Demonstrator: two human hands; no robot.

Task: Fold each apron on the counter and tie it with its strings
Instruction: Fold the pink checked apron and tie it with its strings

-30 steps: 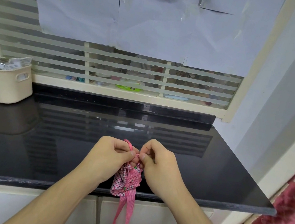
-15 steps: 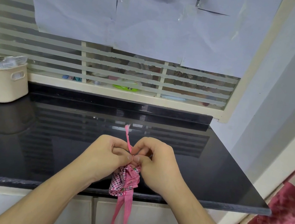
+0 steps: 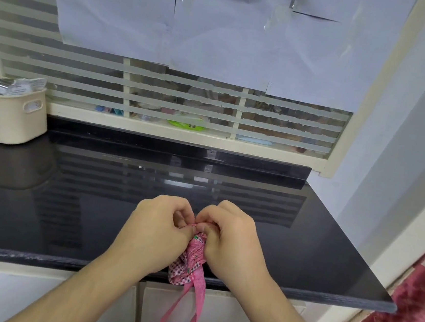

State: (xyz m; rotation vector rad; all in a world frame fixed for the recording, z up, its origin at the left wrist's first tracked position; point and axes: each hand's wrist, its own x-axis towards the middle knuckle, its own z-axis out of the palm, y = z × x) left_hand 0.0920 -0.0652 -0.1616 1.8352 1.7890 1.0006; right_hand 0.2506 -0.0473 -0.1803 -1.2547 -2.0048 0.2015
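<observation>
Pink apron (image 3: 189, 263), bunched into small soft bundle, dotted and gingham cloth, sits at lower centre of frame on near edge of glossy black worktop (image 3: 66, 209). Left hand (image 3: 156, 230) and right hand (image 3: 231, 239) meet above bundle, fingers curled, pinching thin pink string (image 3: 192, 225) between them. Ribbed strap loop (image 3: 188, 315) hangs below edge. Cream plastic basket (image 3: 5, 116) upper left.
</observation>
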